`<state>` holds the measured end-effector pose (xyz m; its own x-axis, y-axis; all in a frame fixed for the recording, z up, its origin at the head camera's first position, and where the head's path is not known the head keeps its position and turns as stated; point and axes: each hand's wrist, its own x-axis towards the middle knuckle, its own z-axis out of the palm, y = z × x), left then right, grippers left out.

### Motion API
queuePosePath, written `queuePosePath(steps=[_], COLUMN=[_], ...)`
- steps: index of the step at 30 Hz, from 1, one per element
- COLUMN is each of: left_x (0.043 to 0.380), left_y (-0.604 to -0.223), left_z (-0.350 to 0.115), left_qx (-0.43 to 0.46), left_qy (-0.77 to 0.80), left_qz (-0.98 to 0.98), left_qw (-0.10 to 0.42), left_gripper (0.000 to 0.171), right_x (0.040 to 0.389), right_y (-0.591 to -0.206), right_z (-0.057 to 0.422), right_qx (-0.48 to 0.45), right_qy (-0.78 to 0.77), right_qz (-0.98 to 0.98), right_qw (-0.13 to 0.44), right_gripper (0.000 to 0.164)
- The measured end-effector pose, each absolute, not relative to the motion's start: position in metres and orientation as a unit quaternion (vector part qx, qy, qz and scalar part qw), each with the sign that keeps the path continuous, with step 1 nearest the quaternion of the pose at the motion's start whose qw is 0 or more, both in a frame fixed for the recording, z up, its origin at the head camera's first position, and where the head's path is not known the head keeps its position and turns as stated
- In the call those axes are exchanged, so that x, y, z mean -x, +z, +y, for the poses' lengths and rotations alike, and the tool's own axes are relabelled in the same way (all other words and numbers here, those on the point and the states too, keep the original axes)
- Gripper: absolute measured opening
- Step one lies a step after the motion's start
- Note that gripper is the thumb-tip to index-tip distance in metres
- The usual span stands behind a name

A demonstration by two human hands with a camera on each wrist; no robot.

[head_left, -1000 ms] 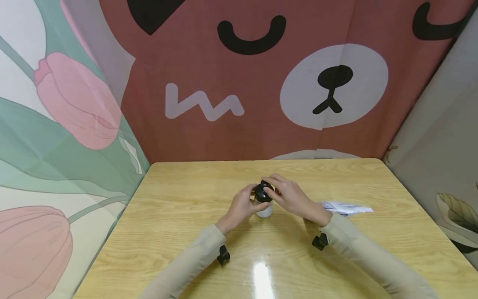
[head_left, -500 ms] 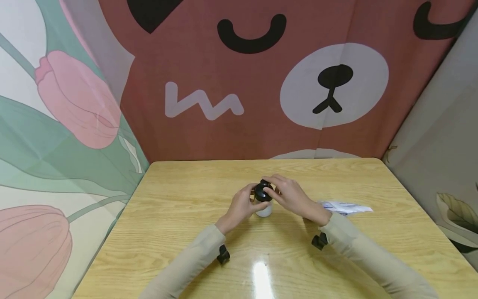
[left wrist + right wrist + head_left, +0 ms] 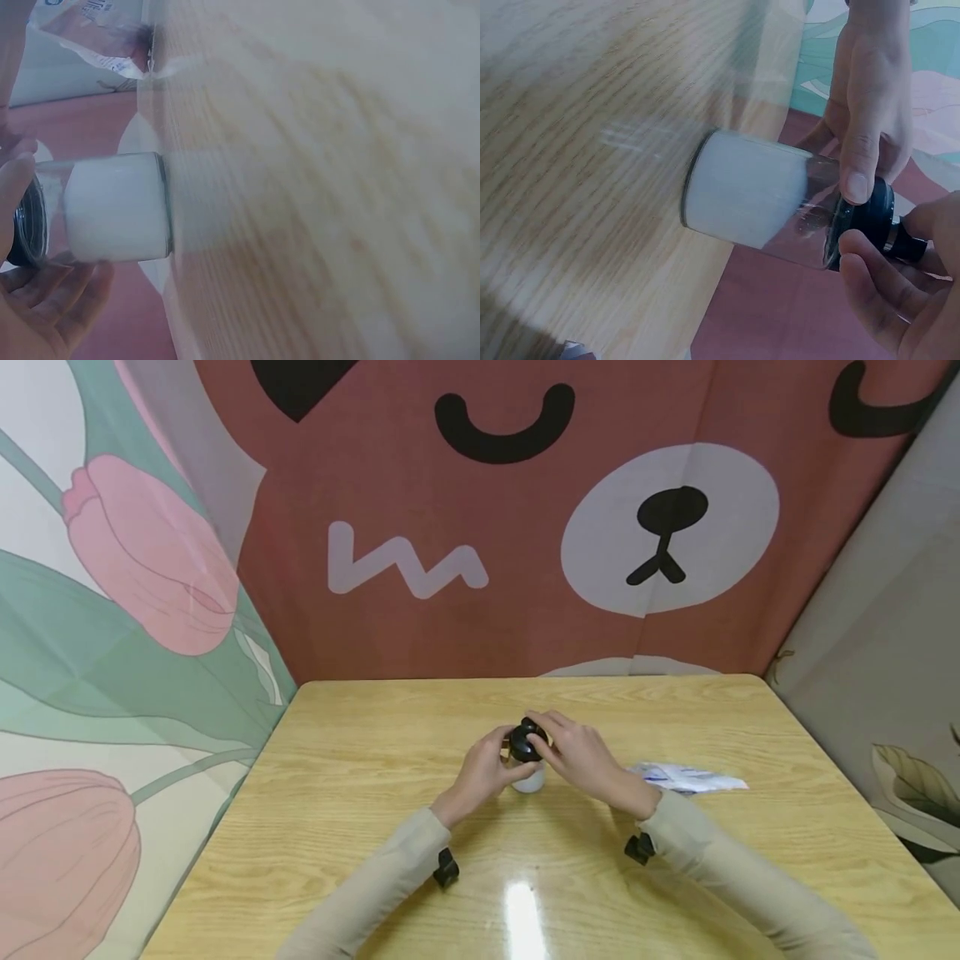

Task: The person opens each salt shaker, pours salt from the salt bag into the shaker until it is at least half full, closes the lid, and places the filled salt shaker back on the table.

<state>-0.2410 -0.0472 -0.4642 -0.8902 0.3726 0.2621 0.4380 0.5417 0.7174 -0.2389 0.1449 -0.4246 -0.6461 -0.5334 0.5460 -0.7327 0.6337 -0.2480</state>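
A clear glass jar, partly filled with something white, stands upright on the table. Its black lid has a small knob and sits at the jar's mouth. My left hand holds the jar's top from the left, thumb in front, fingers behind; in the right wrist view its thumb lies along the lid's edge. From the right, my right hand grips the lid with curled fingers around the knob side. The white contents show through the glass in the left wrist view.
A crumpled white plastic packet with blue print lies to the right, partly behind my right forearm. The wooden table ends at a cloth backdrop with a printed bear. Black wrist straps hang below both sleeves.
Both hands stay on the jar and lid with hardly any movement. The head view has tilted very slightly.
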Motion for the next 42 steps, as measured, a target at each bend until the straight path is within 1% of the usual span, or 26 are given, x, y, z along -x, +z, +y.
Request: queuePosePath(steps=[12, 20, 31, 42], left_x=[0.242, 0.242, 0.241, 0.241], left_y=[-0.461, -0.460, -0.460, -0.459], left_z=[-0.048, -0.047, -0.046, -0.046], left_qx=[0.230, 0.228, 0.236, 0.238], left_qy=[-0.414, -0.417, -0.417, -0.406], left_qz=[-0.880, -0.879, -0.877, -0.881], left_qw=[0.029, 0.026, 0.033, 0.042], left_gripper=[0.070, 0.071, 0.071, 0.078], right_x=[0.233, 0.225, 0.215, 0.204], right_y=[-0.422, -0.419, -0.406, -0.392], right_z=[0.148, 0.156, 0.166, 0.187], right_qx=[-0.354, -0.349, -0.350, -0.343], right_qy=[0.239, 0.248, 0.250, 0.236], right_qz=[-0.884, -0.884, -0.878, -0.887], right_qw=[0.191, 0.190, 0.211, 0.198], right_gripper=[0.049, 0.047, 0.046, 0.044])
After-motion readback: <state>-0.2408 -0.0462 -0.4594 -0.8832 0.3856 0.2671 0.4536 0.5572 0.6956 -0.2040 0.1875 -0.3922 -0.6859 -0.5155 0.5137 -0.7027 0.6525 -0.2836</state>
